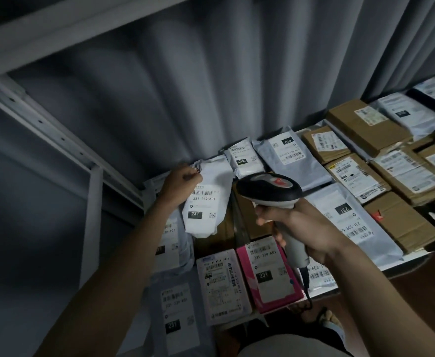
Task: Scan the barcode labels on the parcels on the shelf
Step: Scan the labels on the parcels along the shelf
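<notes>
Near the left end of the white metal shelf (414, 256), toward its back edge, the left hand (183, 184) pinches the top corner of a white plastic mailer parcel (207, 199) and lifts that end clear of the parcels beneath. The parcel's long axis runs from the back edge toward the front edge, tilted slightly left at the bottom; its printed barcode label (204, 200) faces up and forward, with the barcode at the upper end and the black "231" block at the lower end.

The right hand (304, 228) is clamped round the grey grip of a handheld barcode scanner with a black head (270, 189). The head sits just beside the parcel's right edge, apart from it — whether the scan window faces the label cannot be told from this view. A dark cable hangs from the base of the grip past the front edge.

Room for moving is limited. A white upright post (93, 225) and a sloping frame rail bound the left end; a grey pleated curtain (211, 86) closes off the back edge. The shelf is covered edge to edge — a pink box (270, 276) and a white labelled box (221, 284) lie at the front edge below the scanner, grey mailers in the middle, brown cardboard boxes (365, 124) toward the right end.
</notes>
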